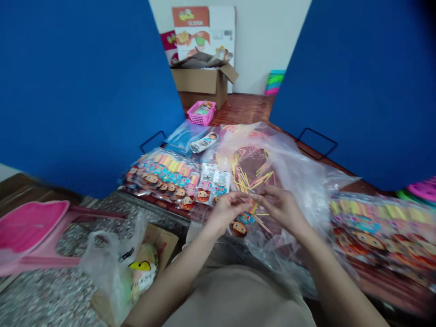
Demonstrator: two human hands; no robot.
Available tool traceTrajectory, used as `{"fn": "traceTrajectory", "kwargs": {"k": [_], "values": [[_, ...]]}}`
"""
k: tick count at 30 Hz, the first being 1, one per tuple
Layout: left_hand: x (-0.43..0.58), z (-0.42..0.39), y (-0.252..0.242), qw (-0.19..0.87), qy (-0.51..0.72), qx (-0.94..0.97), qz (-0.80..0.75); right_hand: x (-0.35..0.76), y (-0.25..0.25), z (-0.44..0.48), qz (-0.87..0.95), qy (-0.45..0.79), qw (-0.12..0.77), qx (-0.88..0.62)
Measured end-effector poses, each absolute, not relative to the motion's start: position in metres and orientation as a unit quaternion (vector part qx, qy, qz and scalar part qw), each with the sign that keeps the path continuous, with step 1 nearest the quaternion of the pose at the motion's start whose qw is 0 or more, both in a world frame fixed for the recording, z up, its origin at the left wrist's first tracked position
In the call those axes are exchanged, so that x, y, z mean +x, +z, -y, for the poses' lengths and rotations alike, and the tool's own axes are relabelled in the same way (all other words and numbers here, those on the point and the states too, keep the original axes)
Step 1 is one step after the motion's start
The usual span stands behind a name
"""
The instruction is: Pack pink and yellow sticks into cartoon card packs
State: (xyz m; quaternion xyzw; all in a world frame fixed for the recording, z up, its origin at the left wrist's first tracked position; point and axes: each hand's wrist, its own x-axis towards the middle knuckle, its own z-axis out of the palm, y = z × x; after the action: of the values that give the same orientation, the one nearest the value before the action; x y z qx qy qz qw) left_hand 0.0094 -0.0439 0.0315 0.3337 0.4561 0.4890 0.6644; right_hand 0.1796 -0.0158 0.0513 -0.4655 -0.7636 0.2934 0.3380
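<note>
My left hand [229, 210] and my right hand [279, 208] meet in front of me, fingertips pinched at the top of a small clear packet. The packet [240, 225] hangs below them, with a cartoon face and blue lettering on its front and a yellow stick showing inside. Just beyond my fingers, loose yellow and pink sticks [242, 179] lie in a large clear plastic bag [299, 170], spread open. Left of them are two small printed packets [203, 187] and a wide row of filled packets [166, 175] with yellow and pink sticks.
More filled packets [381, 231] lie at right. A pink basket [200, 113] and an open cardboard box [197, 81] stand behind. Blue panels [85, 81] flank both sides. Low at left are a pink stool [30, 227] and a plastic carrier bag [105, 259].
</note>
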Motion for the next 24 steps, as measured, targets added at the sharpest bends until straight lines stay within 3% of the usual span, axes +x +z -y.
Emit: {"fn": "traceTrajectory", "kwargs": {"k": [5,9,12,15,18,21,24], "values": [[-0.026,0.044,0.047,0.652,0.486,0.364,-0.454,0.163,0.042,0.014,0.691,0.406,0.422,-0.424],[-0.098,0.024,0.074,0.481,0.566,0.432,-0.512,0.151,0.025,0.004,0.639,0.462,0.453,-0.416],[-0.167,0.0,0.088,0.281,0.559,0.487,-0.61,0.139,0.01,-0.014,0.678,0.447,0.405,-0.42],[-0.216,-0.02,0.087,0.105,0.4,0.515,-0.751,0.119,0.0,-0.036,0.737,0.388,0.358,-0.422],[-0.231,-0.027,0.079,0.011,0.282,0.532,-0.798,0.096,-0.001,-0.057,0.785,0.263,0.309,-0.468],[-0.226,-0.022,0.073,-0.078,0.253,0.563,-0.783,0.081,0.002,-0.076,0.821,0.137,0.2,-0.517],[-0.216,-0.011,0.072,-0.151,0.259,0.59,-0.749,0.075,0.002,-0.09,0.822,0.132,0.083,-0.547]]}}
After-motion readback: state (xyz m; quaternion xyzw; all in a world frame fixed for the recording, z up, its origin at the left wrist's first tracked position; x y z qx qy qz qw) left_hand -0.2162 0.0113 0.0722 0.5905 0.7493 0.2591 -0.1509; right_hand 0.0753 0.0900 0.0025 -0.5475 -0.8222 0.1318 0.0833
